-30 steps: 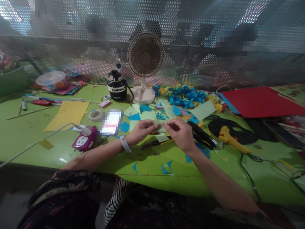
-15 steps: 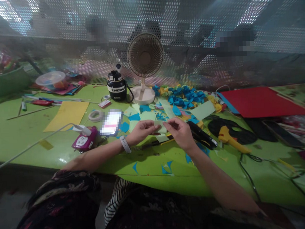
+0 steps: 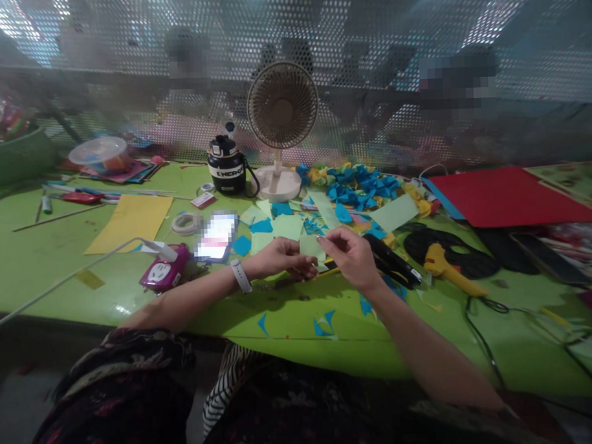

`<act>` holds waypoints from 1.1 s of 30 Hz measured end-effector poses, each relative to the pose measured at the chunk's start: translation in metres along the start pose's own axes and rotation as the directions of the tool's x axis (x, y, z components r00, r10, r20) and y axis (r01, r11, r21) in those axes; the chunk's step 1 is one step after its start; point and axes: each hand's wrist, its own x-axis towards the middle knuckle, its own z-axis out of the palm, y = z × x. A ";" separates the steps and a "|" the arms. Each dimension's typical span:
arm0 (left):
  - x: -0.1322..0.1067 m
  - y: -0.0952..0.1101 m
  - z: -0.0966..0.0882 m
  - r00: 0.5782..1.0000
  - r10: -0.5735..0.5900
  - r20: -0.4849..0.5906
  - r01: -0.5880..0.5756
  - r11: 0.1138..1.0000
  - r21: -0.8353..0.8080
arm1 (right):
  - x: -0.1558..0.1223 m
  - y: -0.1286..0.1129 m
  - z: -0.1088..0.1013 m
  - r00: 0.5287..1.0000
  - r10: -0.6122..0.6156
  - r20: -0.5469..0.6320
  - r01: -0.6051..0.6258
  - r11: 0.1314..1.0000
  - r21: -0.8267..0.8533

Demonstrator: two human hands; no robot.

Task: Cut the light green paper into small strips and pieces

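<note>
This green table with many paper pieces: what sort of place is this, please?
Probably a paper-craft workspace: cut blue paper scraps lie heaped on the green table, with a yellow sheet and a large red sheet also there.

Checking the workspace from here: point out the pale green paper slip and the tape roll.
Pale green paper slip (image 3: 310, 247): head view, on its middle.
Tape roll (image 3: 185, 217): head view, on its rim.
</note>
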 end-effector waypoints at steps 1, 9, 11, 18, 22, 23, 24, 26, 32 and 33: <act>0.000 0.000 -0.001 1.000 0.014 0.000 -0.014 1.000 0.003 | 0.001 0.000 -0.001 1.000 0.014 0.025 -0.014 1.000 -0.008; 0.002 0.001 -0.007 0.998 0.039 -0.057 -0.043 0.997 -0.068 | 0.003 0.005 -0.004 0.953 0.025 0.303 0.034 0.982 -0.186; 0.002 0.002 -0.008 0.997 0.043 -0.062 -0.048 0.996 -0.079 | 0.004 0.005 -0.006 0.932 0.048 0.359 0.000 0.991 -0.133; 0.001 0.007 -0.010 0.999 -0.018 -0.033 0.017 1.000 -0.021 | 0.003 0.000 -0.007 0.923 0.000 0.385 0.099 0.966 -0.238; 0.001 0.008 -0.010 1.000 -0.025 -0.015 0.025 1.000 0.011 | 0.000 -0.002 -0.002 0.935 -0.079 0.346 0.185 0.940 -0.286; 0.001 0.008 -0.011 1.000 -0.020 -0.014 0.020 1.000 0.003 | 0.000 -0.003 -0.002 0.937 -0.080 0.339 0.183 0.941 -0.285; 0.001 0.009 -0.011 1.000 -0.015 -0.017 0.015 1.000 -0.010 | 0.000 -0.003 -0.003 0.941 -0.075 0.331 0.174 0.944 -0.279; 0.001 0.009 -0.015 0.999 -0.006 -0.033 0.004 0.999 -0.038 | 0.003 -0.002 -0.009 0.954 -0.052 0.296 0.133 0.956 -0.260; 0.003 0.011 -0.025 0.991 0.034 -0.131 -0.043 0.997 -0.066 | 0.011 -0.002 -0.027 0.975 0.019 0.221 0.022 0.984 -0.178; 0.003 0.012 -0.025 0.990 0.038 -0.138 -0.047 0.996 -0.070 | 0.011 -0.002 -0.026 0.973 0.019 0.231 0.024 0.984 -0.179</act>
